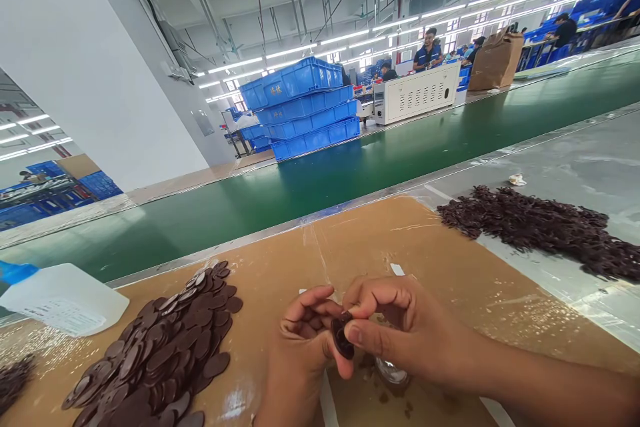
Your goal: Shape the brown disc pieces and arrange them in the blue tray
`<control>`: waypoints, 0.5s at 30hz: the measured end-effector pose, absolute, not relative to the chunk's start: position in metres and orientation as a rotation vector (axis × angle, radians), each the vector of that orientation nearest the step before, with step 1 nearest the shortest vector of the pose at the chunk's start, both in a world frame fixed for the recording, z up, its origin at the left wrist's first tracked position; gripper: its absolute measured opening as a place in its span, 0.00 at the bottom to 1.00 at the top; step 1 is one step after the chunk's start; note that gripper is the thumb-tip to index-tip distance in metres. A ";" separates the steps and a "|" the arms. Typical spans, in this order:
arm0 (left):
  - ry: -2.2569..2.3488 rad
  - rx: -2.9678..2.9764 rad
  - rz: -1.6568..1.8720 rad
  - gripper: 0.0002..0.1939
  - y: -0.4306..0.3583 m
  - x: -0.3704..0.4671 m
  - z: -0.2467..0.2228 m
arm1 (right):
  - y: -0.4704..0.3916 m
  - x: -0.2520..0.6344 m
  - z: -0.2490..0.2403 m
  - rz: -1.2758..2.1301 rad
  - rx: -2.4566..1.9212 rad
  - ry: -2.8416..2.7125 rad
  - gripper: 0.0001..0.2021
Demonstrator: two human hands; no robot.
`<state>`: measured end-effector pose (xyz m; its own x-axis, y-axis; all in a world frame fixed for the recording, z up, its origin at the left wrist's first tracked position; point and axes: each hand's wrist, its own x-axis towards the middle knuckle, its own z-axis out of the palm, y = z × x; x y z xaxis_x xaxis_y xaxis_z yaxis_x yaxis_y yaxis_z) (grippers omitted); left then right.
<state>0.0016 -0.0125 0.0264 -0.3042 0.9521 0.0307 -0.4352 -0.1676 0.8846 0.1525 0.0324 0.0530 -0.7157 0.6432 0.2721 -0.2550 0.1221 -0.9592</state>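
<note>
- The small oval disc [342, 337] pinched between both hands is dark brown.
- The heap of flat oval discs [165, 347] is the same chocolate brown.
- The desk [360, 247] is tan cardboard brown.
- The conveyor belt [320, 180] is plain dark green.
- The stacked plastic crates [305, 107] are bright blue.
- The plastic bottle [60, 297] is translucent white, with a blue cap.

Matt brown oval discs [165, 347] lie on smooth tan cardboard [310, 253], beside a glossy green belt [320, 180] and blue plastic crates [305, 110].

My one head camera looks forward and down, close over the brown cardboard-covered counter [310, 260], green conveyor belt [350, 173] beyond.
</note>
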 end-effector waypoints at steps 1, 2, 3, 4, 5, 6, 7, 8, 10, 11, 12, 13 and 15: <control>0.988 0.761 1.680 0.21 -0.013 0.002 0.027 | 0.032 0.153 0.053 1.688 -0.372 -1.714 0.11; 0.984 0.761 1.678 0.21 -0.013 0.002 0.027 | 0.032 0.153 0.053 1.695 -0.364 -1.709 0.10; 0.980 0.763 1.678 0.21 -0.013 0.002 0.027 | 0.032 0.152 0.053 1.698 -0.358 -1.709 0.10; 0.978 0.766 1.680 0.21 -0.013 0.002 0.027 | 0.032 0.152 0.053 1.696 -0.361 -1.713 0.10; 0.979 0.766 1.681 0.21 -0.013 0.003 0.028 | 0.032 0.152 0.053 1.687 -0.372 -1.719 0.11; 0.984 0.762 1.683 0.21 -0.013 0.003 0.028 | 0.033 0.152 0.052 1.672 -0.385 -1.726 0.11; 0.989 0.756 1.683 0.21 -0.013 0.003 0.028 | 0.033 0.152 0.052 1.655 -0.400 -1.732 0.11; 0.994 0.748 1.682 0.21 -0.013 0.003 0.028 | 0.033 0.151 0.052 1.640 -0.413 -1.735 0.12; 0.999 0.734 1.682 0.21 -0.013 0.003 0.029 | 0.034 0.151 0.052 1.626 -0.420 -1.738 0.12; 1.002 0.730 1.682 0.22 -0.013 0.003 0.029 | 0.034 0.151 0.052 1.630 -0.414 -1.736 0.12; 1.005 0.727 1.681 0.22 -0.013 0.003 0.029 | 0.034 0.151 0.052 1.642 -0.405 -1.731 0.12; 1.010 0.726 1.681 0.22 -0.013 0.003 0.029 | 0.034 0.152 0.052 1.657 -0.390 -1.727 0.12; 1.016 0.736 1.682 0.22 -0.014 0.003 0.029 | 0.033 0.152 0.053 1.671 -0.376 -1.721 0.12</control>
<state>0.0032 -0.0135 0.0285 -0.3188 0.9478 0.0044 -0.4373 -0.1512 0.8865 0.1519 0.0331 0.0528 -0.7137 0.6432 0.2772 -0.2581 0.1265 -0.9578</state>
